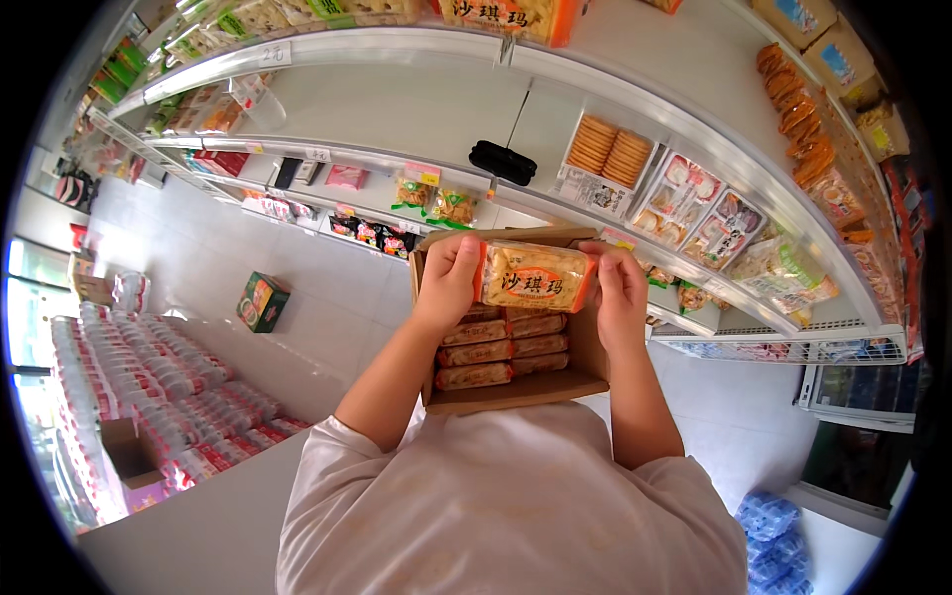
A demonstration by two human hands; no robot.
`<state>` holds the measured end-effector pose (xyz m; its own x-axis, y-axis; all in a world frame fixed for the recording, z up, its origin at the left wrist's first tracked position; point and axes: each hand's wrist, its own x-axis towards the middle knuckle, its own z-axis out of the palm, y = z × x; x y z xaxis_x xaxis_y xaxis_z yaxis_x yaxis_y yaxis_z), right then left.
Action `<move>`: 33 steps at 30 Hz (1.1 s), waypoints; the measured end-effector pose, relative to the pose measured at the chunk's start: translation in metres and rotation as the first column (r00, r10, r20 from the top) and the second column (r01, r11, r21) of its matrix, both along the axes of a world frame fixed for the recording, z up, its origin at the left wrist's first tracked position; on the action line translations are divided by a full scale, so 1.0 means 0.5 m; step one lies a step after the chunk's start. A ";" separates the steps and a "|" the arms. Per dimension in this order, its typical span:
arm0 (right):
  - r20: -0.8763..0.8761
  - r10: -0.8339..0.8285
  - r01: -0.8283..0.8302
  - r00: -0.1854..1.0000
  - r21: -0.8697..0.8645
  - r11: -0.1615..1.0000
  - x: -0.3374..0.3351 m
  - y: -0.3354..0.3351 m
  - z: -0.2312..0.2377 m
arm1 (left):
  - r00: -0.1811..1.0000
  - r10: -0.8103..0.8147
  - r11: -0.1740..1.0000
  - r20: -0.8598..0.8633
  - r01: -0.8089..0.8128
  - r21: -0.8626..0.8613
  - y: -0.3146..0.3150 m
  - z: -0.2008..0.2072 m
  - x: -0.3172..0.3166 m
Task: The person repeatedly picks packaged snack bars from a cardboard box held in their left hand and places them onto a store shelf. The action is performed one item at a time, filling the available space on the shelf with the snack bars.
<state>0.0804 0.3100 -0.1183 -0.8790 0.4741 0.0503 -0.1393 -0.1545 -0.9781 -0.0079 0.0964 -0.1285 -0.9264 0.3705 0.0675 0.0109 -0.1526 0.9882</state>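
Note:
Above an open cardboard box (535, 393), my two hands hold up a clear and orange packet of golden pressed snack cake (535, 278). My left hand (452, 283) grips its left end, with the thumb on the front. At the right end, my right hand (622, 293) is closed on the packet's edge with bent fingers. Below it, several more orange-ended snack packets (476, 353) lie stacked in two columns in the box. The held packet hides the far part of the box's inside.
Shelves curve across the front. A black item (502, 162) lies on one beside trays of round biscuits (608, 151). A green box (263, 301) sits on the floor at left, near stacked wrapped bottles (149, 382). Blue wrapped packs (773, 543) are at lower right.

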 end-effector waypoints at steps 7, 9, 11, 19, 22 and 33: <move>0.284 0.418 -0.467 0.863 0.134 0.874 0.004 0.018 0.086 | 0.998 -0.011 0.999 -0.063 0.014 0.049 0.007 -0.005 -0.009; 0.295 0.411 -0.485 0.863 0.249 0.838 -0.003 0.037 0.106 | 1.000 0.001 0.992 0.027 -0.005 0.126 0.010 -0.003 -0.012; 0.218 0.389 -0.443 0.895 0.352 0.824 -0.014 0.056 0.138 | 0.992 -0.027 0.965 0.120 -0.005 0.262 0.004 -0.011 -0.021; -0.290 -0.050 0.239 0.956 0.663 0.710 -0.147 0.188 0.474 | 0.751 -0.052 0.801 -0.658 -0.362 -0.477 0.031 0.004 -0.027; -0.142 -0.062 0.153 0.988 0.830 0.537 -0.264 0.273 0.531 | 0.733 -0.077 0.783 -0.676 -0.375 -0.496 0.034 0.004 -0.027; 0.000 -0.185 0.015 0.983 0.996 0.085 -0.549 0.369 0.501 | 0.721 -0.102 0.774 -0.686 -0.376 -0.510 0.033 -0.001 -0.024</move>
